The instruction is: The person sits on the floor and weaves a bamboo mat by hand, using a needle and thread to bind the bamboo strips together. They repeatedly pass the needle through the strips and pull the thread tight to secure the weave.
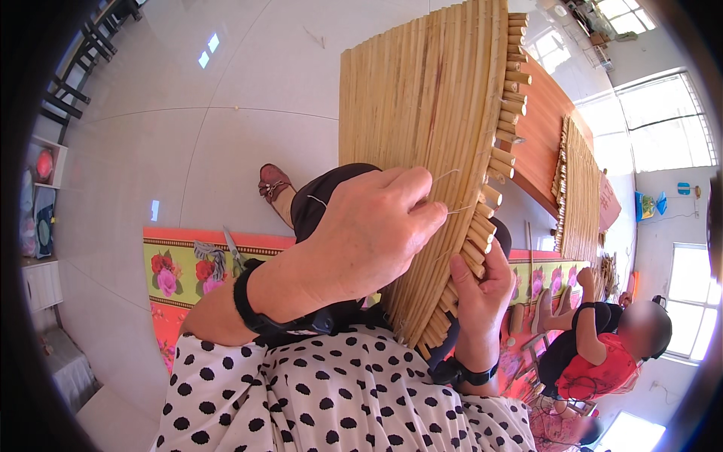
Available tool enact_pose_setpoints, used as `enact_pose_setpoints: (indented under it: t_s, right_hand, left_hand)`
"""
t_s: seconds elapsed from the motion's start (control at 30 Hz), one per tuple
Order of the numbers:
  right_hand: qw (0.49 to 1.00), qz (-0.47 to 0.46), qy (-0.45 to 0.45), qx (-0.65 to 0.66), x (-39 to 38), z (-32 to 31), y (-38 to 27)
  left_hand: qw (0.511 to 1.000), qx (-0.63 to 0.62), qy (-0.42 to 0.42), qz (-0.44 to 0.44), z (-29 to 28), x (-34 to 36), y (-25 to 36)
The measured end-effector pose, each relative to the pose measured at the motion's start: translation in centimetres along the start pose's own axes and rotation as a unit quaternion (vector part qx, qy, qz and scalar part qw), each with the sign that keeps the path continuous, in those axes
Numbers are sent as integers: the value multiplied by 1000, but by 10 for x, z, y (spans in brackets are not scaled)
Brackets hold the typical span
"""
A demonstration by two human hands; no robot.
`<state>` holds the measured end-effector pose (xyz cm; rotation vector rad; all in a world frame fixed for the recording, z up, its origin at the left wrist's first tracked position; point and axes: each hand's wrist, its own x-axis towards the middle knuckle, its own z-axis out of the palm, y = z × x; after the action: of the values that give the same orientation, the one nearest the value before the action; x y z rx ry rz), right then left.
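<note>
A mat of straw-coloured reed stalks [422, 90], bound side by side, leans across my lap and reaches away from me. My left hand [376, 222] is closed over its face, with thumb and forefinger pinched on a thin pale thread [459, 210] that runs to the mat's right edge. At that edge the cut stalk ends stick out unevenly. Below them my right hand [483, 294] grips several of these ends between thumb and fingers. Its fingertips are partly hidden behind the stalks.
Scissors [232, 245] and a grey cloth [211, 258] lie on a flowered floor mat [162, 316] at left. A brown table [546, 135] stands at the right, near another reed mat [580, 188]. A person in red [595, 369] sits at the lower right.
</note>
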<state>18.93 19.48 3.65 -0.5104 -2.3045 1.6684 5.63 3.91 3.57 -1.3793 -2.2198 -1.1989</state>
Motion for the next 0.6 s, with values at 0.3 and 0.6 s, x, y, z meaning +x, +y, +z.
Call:
enact_pose_setpoints:
  t_s: [0.3, 0.6]
  right_hand:
    - [1000, 0, -5, -3, 0, 1, -3]
    - [1000, -8, -14, 20, -1, -2, 6]
  left_hand:
    - [1000, 11, -13, 2, -4, 1, 3]
    - [1000, 2, -25, -1, -3, -1, 7]
